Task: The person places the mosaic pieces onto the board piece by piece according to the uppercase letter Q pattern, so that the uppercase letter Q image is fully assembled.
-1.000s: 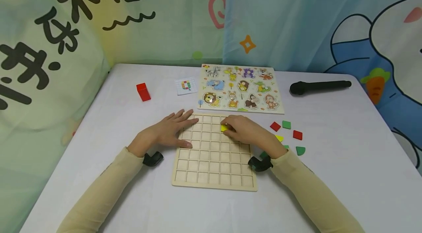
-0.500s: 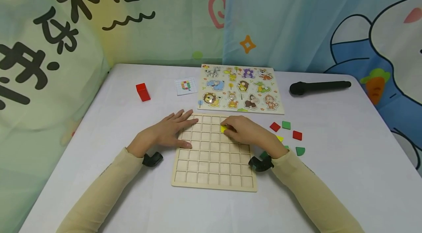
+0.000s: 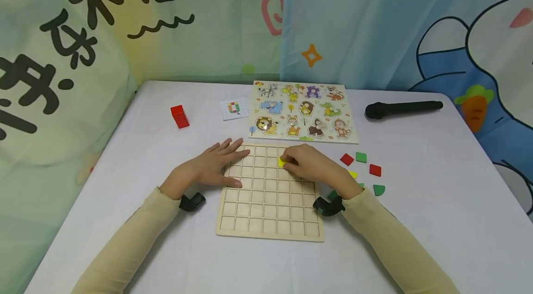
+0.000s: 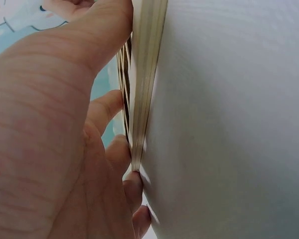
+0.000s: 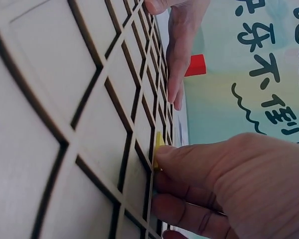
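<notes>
**My right hand (image 3: pixel 310 163) pinches a yellow tile (image 3: pixel 281 162) at the wooden grid board (image 3: pixel 258 211)**

My right forearm (image 3: pixel 395 243) angles in from the lower right, the back of the hand upward, the wrist just beyond the board's right edge. Thumb and index finger close on the yellow tile at the upper part of the grid, right of its middle; I cannot tell whether it sits fully in a cell. My other right fingers bend beneath.

My left hand (image 3: pixel 210 164) grips nothing: its fingers spread straight over the board's upper left edge, thumb apart and resting across that edge lower down.

Near my right wrist lie a red tile (image 3: pixel 375 170) and a green quarter-round piece (image 3: pixel 379 190).
</notes>
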### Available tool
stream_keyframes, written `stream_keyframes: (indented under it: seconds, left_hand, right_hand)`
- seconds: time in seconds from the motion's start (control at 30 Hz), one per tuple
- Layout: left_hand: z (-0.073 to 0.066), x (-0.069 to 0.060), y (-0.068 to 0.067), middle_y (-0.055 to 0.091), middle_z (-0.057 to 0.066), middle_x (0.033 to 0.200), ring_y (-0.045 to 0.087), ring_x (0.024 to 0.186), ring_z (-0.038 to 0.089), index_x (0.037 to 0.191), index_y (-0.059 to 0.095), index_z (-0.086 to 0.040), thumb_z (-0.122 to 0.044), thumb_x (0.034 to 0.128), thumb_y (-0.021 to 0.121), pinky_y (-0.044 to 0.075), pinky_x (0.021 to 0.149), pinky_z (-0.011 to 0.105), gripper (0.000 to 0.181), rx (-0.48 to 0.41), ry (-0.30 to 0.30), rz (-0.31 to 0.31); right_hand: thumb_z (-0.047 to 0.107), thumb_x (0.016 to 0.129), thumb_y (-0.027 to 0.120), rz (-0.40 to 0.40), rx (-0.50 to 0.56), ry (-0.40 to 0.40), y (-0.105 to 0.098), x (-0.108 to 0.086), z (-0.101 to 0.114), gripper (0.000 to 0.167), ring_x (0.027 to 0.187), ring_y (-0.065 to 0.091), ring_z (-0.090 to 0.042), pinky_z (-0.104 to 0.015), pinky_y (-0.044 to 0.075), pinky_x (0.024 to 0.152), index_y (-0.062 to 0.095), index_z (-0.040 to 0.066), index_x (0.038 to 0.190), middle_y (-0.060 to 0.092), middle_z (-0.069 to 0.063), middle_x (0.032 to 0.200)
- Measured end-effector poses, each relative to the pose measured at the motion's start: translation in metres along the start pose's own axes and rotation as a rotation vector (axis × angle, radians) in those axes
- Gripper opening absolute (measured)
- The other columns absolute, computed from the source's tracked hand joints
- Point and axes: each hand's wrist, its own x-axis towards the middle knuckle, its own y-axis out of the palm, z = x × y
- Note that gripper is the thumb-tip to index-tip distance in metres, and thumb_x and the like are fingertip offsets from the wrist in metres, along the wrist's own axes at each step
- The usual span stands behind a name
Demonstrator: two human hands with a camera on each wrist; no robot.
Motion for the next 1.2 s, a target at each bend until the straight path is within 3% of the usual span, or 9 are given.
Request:
stream_keyframes:
  seconds: [0.3, 0.63, 1.2]
  left_hand:
    - [-0.001, -0.0008, -0.0002, 0.002, 0.003, 0.166, 0.0, 0.152, 0.033, 0.157, 0.022, -0.026, -0.062, 0.0841, 0.064, 0.006, 0.121, 0.054, 0.092, 0.009, 0.0, 0.003]
    - [0.0006, -0.0003, 0.0001, 0.001, 0.004, 0.166, -0.001, 0.152, 0.033, 0.157, 0.022, -0.026, -0.062, 0.0847, 0.063, 0.006, 0.121, 0.054, 0.091, 0.013, 0.009, 0.001]
    - [0.0021, -0.0004, 0.0011, 0.001, 0.002, 0.166, -0.001, 0.152, 0.031, 0.157, 0.021, -0.027, -0.063, 0.0843, 0.063, 0.005, 0.121, 0.053, 0.091, 0.013, 0.009, -0.008]
  right_hand:
    - [0.016, 0.095, 0.065, 0.0, -0.014, 0.017, 0.0008, 0.0005, 0.0004, 0.019, 0.073, 0.054, -0.011, -0.027, 0.046, 0.067, 0.07, 0.005, 0.109, 0.069, -0.004, 0.093]
    - [0.018, 0.095, 0.064, -0.007, -0.01, 0.034, 0.0033, -0.001, -0.0017, 0.025, 0.07, 0.05, -0.012, -0.027, 0.042, 0.065, 0.068, 0.004, 0.115, 0.066, -0.001, 0.088]
    - [0.022, 0.095, 0.063, -0.019, -0.006, 0.046, 0.0041, -0.0017, -0.0031, 0.03, 0.072, 0.052, -0.012, -0.028, 0.045, 0.069, 0.066, 0.005, 0.12, 0.065, 0.0, 0.086]
